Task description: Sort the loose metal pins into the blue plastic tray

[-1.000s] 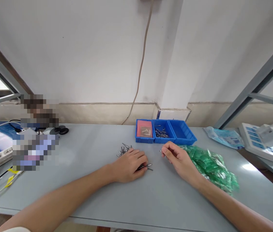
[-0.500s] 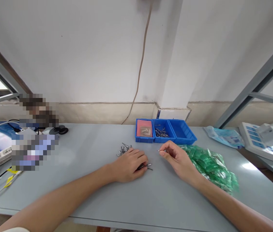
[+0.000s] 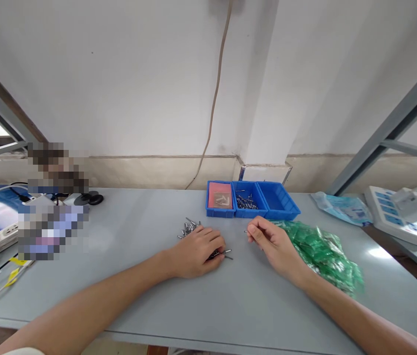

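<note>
Silvery metal pins [image 3: 189,229] lie loose on the grey table [image 3: 253,305], in a small heap just beyond the left hand [image 3: 196,254]. That hand rests palm down with its fingers together and slightly bent; more pins poke out by the thumb, but whether it grips them or merely covers them cannot be told. The right hand [image 3: 275,247] is closed in a pinch, thumb against fingertips, with only the tip of a small metal piece [image 3: 246,231] showing at its left. Farther off, the middle blue bin [image 3: 251,214] holds similar pins, between the left bin [image 3: 220,213] with its pink contents and the right bin [image 3: 282,215]. Green plastic bags [image 3: 327,256] are heaped near the right forearm. Each pin looks light, stiff and hard to damage, though its smooth, narrow shaft could roll or slip, so a fingertip pinch around mid-length should suit it best.
</note>
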Demonstrator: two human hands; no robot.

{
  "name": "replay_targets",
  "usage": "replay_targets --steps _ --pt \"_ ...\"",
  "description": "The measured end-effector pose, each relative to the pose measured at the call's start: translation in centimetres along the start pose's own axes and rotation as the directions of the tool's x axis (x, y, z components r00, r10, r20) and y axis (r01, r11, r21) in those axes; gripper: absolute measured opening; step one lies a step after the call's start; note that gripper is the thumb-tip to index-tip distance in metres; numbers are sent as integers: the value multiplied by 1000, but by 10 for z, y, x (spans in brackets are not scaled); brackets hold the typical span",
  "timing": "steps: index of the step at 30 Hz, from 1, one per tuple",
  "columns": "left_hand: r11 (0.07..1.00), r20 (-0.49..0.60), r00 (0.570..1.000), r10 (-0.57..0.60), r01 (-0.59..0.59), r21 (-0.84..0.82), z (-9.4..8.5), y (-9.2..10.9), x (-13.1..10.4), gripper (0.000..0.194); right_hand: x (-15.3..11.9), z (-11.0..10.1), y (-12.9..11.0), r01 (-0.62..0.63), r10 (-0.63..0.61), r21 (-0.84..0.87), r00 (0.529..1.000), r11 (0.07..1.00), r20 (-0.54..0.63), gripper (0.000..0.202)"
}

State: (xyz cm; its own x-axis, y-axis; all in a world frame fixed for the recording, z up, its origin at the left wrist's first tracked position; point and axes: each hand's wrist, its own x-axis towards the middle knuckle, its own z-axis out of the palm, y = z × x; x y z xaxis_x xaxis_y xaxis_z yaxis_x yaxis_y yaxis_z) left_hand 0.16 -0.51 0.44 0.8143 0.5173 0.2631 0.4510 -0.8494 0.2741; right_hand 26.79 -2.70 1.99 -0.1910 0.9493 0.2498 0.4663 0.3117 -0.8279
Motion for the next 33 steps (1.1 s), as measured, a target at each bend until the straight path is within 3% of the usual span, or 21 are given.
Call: replay_targets --steps 17,33 --pt "1000 12 1000 -13 14 -18 0 1 0 5 1 2 1 -54 56 42 998 998 -30 53" --pt "1000 6 1000 -2 2 -12 1 0 1 6 4 3 5 -9 14 93 998 996 -54 28"
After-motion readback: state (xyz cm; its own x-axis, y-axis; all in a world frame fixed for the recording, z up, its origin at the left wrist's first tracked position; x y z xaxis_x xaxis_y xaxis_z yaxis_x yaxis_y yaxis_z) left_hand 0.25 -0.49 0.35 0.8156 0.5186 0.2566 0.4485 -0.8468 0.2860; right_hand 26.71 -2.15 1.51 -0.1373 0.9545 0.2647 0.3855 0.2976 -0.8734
